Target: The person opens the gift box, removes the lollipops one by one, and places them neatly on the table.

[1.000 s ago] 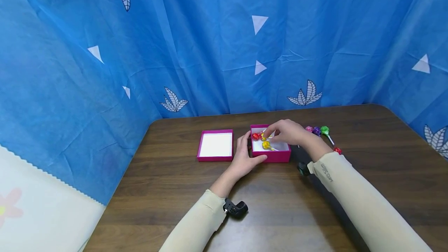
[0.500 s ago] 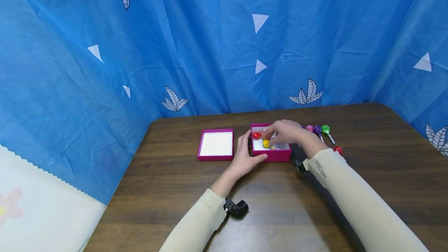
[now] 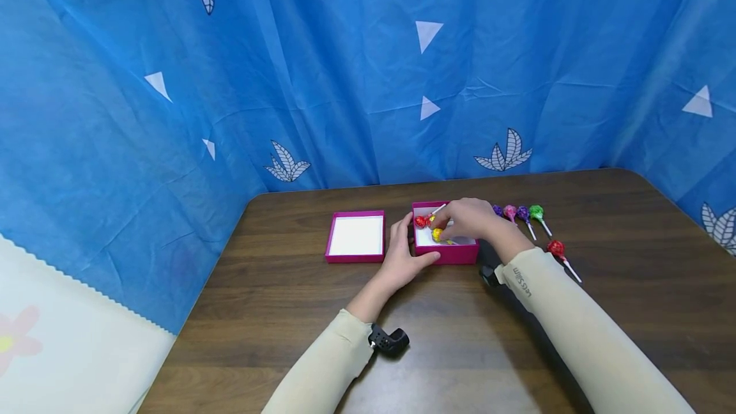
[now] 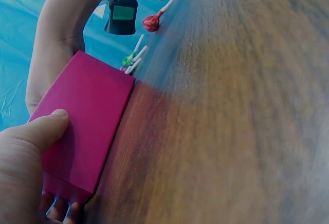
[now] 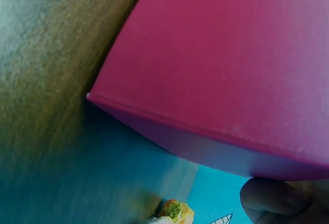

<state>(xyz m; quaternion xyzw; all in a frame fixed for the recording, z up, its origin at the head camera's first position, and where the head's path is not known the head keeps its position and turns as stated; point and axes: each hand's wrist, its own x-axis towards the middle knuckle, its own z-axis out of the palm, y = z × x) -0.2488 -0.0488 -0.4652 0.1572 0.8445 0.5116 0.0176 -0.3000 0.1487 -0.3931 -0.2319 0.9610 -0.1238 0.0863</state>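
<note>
My left hand [image 3: 398,260] grips the near left corner of the magenta box [image 3: 445,254]. Its thumb [image 4: 54,124] presses the front wall, with fingers round the left side. Over the box's open top, my right hand [image 3: 468,217] reaches in with bent fingers. Its fingertips are down among the lollipops, so I cannot tell whether they pinch one. A red lollipop [image 3: 420,222] lies at the box's left inside, its white stick pointing up right. Closer to the front is a yellow lollipop [image 3: 437,235], right by the right fingertips. The hand hides the box's right inside.
Left of the box lies its magenta-edged lid [image 3: 356,236], white inside up. On the table to the right are purple, pink [image 3: 510,211] and green lollipops [image 3: 536,212], plus a red lollipop [image 3: 556,248]. A blue curtain [image 3: 345,82] hangs behind the table.
My right hand has shifted slightly left and lower into the box, and its forearm has swung left, uncovering more of the lollipops on the table. My left hand stays at the box corner.
</note>
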